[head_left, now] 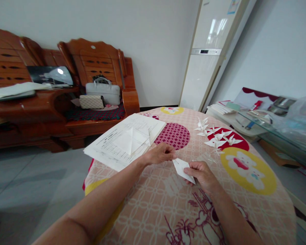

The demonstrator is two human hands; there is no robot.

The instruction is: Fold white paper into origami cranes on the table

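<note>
A small piece of folded white paper [181, 169], shaped like a long diamond, is held between my two hands above the patterned tablecloth. My right hand [202, 175] grips its near right end, thumb on top and fingers underneath. At the far left corner, the fingertips of my left hand [162, 153] pinch the paper. Left of my hands lies a stack of printed sheets [104, 149], with creased white paper squares [131, 140] on top. Several folded paper cranes [218, 136] stand in a group on the tablecloth, beyond my right hand.
The round table's cloth [148, 204] has coloured circles. Along the right stands a glass-topped cabinet [267, 127] with papers, a metal pot and a plastic bag [302, 115]. Wooden chairs [94, 68] holding bags are at the back left; a tall air conditioner [201, 68] stands behind the table.
</note>
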